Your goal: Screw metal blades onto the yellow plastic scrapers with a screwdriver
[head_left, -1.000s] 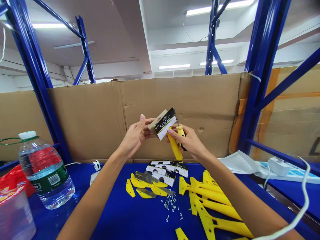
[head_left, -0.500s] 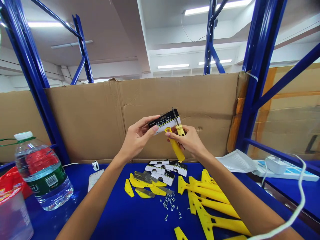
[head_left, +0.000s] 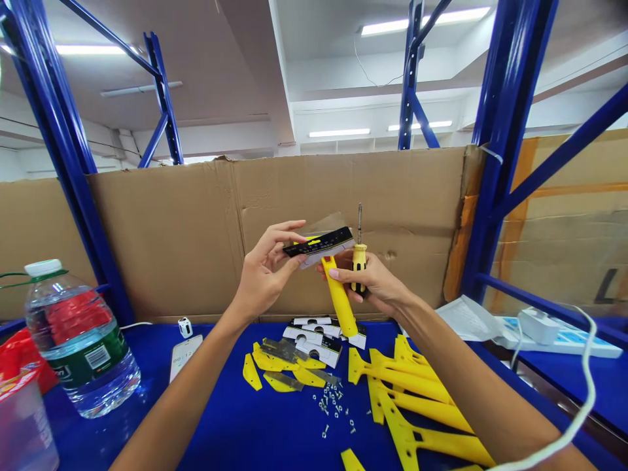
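My left hand (head_left: 267, 268) pinches a black-and-white printed card (head_left: 338, 241) between thumb and fingers. Clear plastic shows behind it, and a bit of yellow is visible through its slot. Below the card my right hand (head_left: 375, 278) grips the yellow handle (head_left: 341, 301) of a scraper, whose head is hidden by the card. That same hand also holds a screwdriver (head_left: 360, 256), yellow and black, its shaft pointing up. On the blue table lie several more cards (head_left: 314, 347), yellow blade covers with metal blades (head_left: 279, 356), loose screws and nuts (head_left: 336, 399), and yellow scraper handles (head_left: 417, 386).
At the left stand a large water bottle (head_left: 91, 353) and a plastic tub (head_left: 27, 425), with a phone (head_left: 184, 353) nearby. A power strip (head_left: 579, 341) with a white cable (head_left: 583, 392) and a plastic bag (head_left: 471, 317) are at the right. Cardboard (head_left: 186, 242) walls the back.
The card has tipped so its printed face lies flatter, showing clear plastic behind. The screwdriver has swung upright and away from the card. The handle's lower end has dropped slightly.
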The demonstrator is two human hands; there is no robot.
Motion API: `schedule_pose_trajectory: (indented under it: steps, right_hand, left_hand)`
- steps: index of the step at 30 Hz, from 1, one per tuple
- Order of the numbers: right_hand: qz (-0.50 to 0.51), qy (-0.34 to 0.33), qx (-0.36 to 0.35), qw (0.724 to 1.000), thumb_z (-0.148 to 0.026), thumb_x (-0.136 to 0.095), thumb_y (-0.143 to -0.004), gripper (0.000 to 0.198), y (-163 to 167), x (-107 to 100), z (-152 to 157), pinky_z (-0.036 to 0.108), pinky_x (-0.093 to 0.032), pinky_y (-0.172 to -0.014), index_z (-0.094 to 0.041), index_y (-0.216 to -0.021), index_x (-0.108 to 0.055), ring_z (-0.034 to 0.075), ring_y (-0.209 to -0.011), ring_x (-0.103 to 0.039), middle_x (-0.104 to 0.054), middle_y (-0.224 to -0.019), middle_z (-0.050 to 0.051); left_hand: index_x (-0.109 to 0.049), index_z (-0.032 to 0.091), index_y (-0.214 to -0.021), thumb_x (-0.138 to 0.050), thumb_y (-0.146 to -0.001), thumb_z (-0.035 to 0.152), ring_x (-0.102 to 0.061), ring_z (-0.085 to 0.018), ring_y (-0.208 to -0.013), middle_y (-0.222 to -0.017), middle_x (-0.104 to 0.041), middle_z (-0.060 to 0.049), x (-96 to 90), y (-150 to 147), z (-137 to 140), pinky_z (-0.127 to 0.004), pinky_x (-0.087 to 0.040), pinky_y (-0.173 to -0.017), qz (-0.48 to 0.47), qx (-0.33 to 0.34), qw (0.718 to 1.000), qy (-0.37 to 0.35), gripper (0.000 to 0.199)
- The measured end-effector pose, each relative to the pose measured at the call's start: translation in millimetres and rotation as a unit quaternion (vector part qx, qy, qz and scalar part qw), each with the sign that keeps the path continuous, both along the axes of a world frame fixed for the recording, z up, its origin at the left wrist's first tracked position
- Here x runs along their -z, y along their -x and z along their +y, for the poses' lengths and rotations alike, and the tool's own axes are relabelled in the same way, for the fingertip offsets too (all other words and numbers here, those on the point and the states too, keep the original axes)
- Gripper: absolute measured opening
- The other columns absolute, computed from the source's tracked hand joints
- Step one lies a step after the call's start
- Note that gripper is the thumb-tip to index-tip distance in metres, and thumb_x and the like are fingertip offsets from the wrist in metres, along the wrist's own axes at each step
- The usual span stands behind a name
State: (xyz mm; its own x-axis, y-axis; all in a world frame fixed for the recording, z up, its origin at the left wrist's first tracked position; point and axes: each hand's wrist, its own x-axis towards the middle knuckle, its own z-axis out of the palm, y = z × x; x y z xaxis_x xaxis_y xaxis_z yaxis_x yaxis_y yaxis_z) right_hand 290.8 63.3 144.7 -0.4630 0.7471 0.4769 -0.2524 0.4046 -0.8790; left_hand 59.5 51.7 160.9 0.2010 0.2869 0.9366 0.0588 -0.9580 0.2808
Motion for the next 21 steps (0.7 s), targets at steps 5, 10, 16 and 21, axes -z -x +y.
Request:
schedule_pose_trajectory:
  steps: [5, 10, 16, 21]
  right_hand:
    - [0.019, 0.026, 0.003, 0.999, -0.037, -0.101, -0.069, 0.046, -3, 1, 5, 0.017, -0.031, -0.037, -0.021, -0.107, -0.081, 0.016, -0.076, -0.067, -0.079, -0.104, 0.009]
    - [-0.004, 0.020, 0.037, 0.999, -0.043, -0.099, -0.070, 0.044, -7, 1, 2, 0.020, -0.032, -0.039, -0.022, -0.105, -0.082, 0.016, -0.072, -0.065, -0.078, -0.104, 0.008]
    - [-0.059, -0.076, 0.141, 0.985, -0.049, -0.095, -0.074, 0.039, 3, 2, -5, 0.027, -0.038, -0.048, -0.022, -0.099, -0.083, 0.013, -0.058, -0.048, -0.065, -0.075, -0.001]
    - [-0.073, -0.266, 0.256, 0.926, -0.041, -0.091, -0.080, 0.043, 7, 3, -2, 0.038, -0.051, -0.080, -0.027, -0.119, -0.081, 0.021, -0.085, -0.064, -0.073, -0.097, 0.003]
  left_hand:
    - [-0.079, 0.026, -0.108, -0.078, -0.097, 0.021, -0.057, -0.030, -0.148, -0.153, -0.064, -0.011, -1.2, 0, -3, -0.057, -0.049, -0.123, 0.036, -0.010, 0.998, -0.043, 0.011]
    - [-0.081, 0.027, -0.103, -0.076, -0.099, 0.024, -0.056, -0.029, -0.147, -0.152, -0.065, -0.009, -1.0, -4, -7, -0.058, -0.044, -0.125, 0.036, -0.066, 0.996, -0.052, 0.007]
    - [-0.068, 0.024, -0.109, -0.094, -0.081, 0.046, -0.068, -0.020, -0.102, -0.111, -0.069, -0.006, 3.9, -5, 6, -0.032, -0.058, -0.088, -0.116, -0.193, 0.974, 0.030, 0.045]
    - [-0.072, 0.018, -0.099, -0.057, -0.100, 0.076, -0.073, -0.021, -0.088, -0.099, -0.078, -0.011, -0.2, -5, 4, -0.033, -0.061, -0.076, -0.061, 0.015, 0.969, 0.238, 0.059]
